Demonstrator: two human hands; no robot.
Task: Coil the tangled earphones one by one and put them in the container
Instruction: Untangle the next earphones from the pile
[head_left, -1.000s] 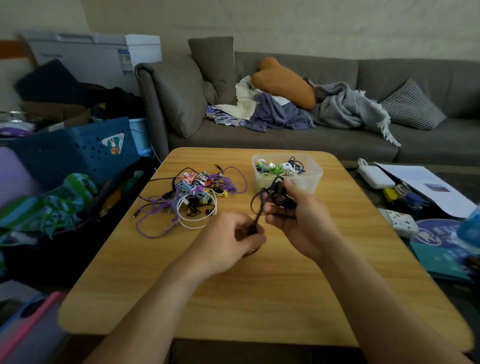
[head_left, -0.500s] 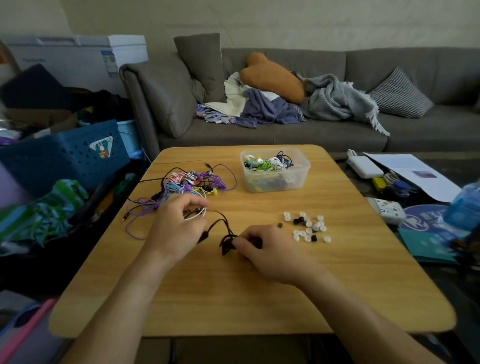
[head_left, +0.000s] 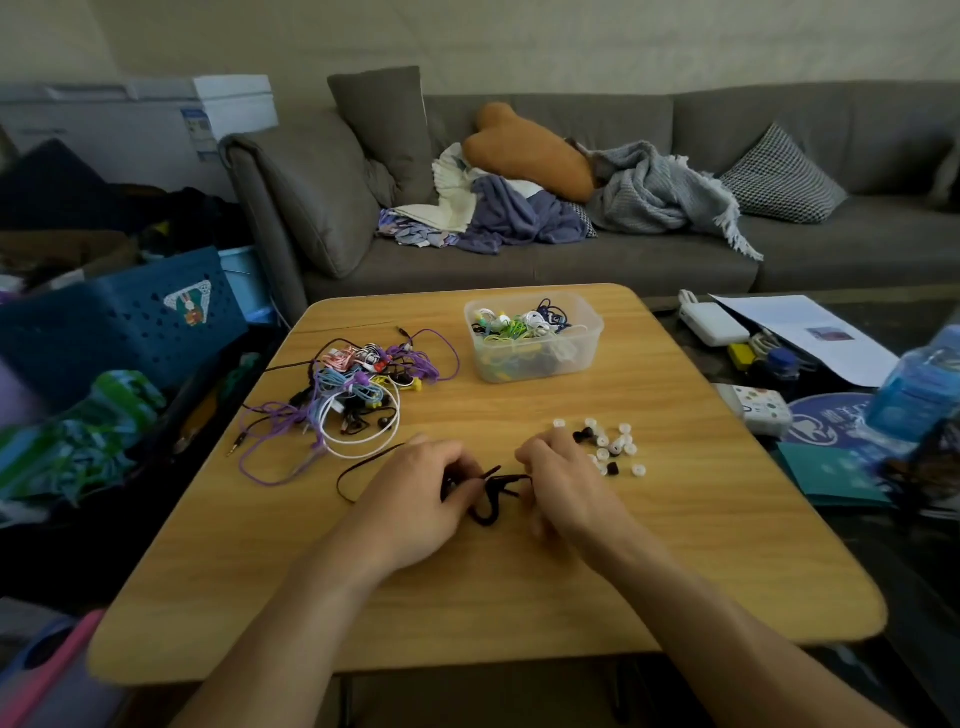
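A black earphone cord (head_left: 488, 496) lies partly looped on the wooden table (head_left: 467, 587) between my hands. My left hand (head_left: 415, 493) pinches the cord at its left side, and a loose length trails out to the left. My right hand (head_left: 563, 486) grips the cord's right end with curled fingers. A tangled pile of earphones (head_left: 358, 395), purple, white, blue and black, sits at the table's left. The clear plastic container (head_left: 582, 345), at the far middle, holds several coiled earphones.
Several small white and black ear tips (head_left: 615, 447) are scattered just right of my right hand. A grey sofa with cushions and blankets stands behind the table. A blue crate (head_left: 119, 322) is at the left, and papers, a bottle and small items lie at the right.
Both hands lowered from near the container to the table's middle. They have since drawn closer together, gathering the black cord into a loop between them.
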